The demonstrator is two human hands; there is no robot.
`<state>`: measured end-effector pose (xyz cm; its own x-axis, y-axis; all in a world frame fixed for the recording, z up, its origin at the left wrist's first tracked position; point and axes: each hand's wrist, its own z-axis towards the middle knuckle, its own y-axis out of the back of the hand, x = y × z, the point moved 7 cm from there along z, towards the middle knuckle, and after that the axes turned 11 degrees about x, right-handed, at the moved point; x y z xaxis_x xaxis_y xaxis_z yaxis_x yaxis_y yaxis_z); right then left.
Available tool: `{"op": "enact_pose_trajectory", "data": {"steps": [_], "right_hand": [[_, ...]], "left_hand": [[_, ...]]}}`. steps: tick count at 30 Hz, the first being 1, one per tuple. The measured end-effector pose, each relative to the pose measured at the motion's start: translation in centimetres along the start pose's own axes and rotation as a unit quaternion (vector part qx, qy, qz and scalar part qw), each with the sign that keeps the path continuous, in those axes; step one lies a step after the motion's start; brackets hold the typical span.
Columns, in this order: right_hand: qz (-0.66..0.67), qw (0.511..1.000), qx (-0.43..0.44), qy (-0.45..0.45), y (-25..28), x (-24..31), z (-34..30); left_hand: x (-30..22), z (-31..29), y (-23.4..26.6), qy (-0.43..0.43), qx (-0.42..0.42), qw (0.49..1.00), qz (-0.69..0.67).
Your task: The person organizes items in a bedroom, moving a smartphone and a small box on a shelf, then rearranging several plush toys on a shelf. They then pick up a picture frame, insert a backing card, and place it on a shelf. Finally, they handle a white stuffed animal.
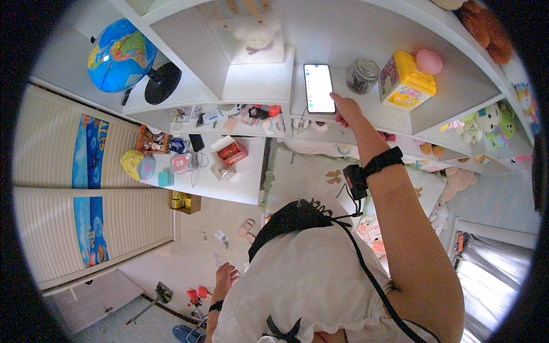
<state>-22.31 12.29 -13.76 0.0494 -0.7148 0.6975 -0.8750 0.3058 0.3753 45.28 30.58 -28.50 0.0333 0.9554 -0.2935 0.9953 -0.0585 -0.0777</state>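
Observation:
My right hand (pixel 347 110) is reaching out to a white shelf (pixel 372 111), fingers bent at the right edge of a smartphone (pixel 319 88). The phone's screen is lit and mostly white; the fingers behind its edge are partly hidden. To the right of the phone are a clear lidded jar (pixel 362 76) and a yellow toy box (pixel 409 83) topped with a pink ball-shaped piece. My left hand (pixel 227 276) hangs low by my side above the floor. It holds nothing, and its fingers are loosely apart.
A globe (pixel 120 56) on a black stand occupies the left shelf. Below it, a white desk (pixel 234 186) holds a red box, a yellow cap and small items. A bed (pixel 297 171) lies beneath the shelf. Slippers (pixel 246 228) and a long-handled dustpan (pixel 164 292) are on the floor.

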Motion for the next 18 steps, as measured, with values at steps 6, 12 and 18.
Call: {"op": "enact_pose_trajectory", "data": {"steps": [6,12,18], "right_hand": [[-0.015,1.0,-0.001,0.006,0.0,0.3,-0.4],[-0.015,1.0,0.008,0.01,0.2,0.1,-0.1],[-0.03,0.999,0.026,0.013,0.2,-0.1,0.9]], "left_hand": [[2.8,2.9,2.3,0.001,0.032,0.999,-0.008],[3.8,3.9,3.2,-0.015,0.017,0.999,0.033],[3.2,3.1,2.0,-0.005,0.013,1.0,-0.006]]}}
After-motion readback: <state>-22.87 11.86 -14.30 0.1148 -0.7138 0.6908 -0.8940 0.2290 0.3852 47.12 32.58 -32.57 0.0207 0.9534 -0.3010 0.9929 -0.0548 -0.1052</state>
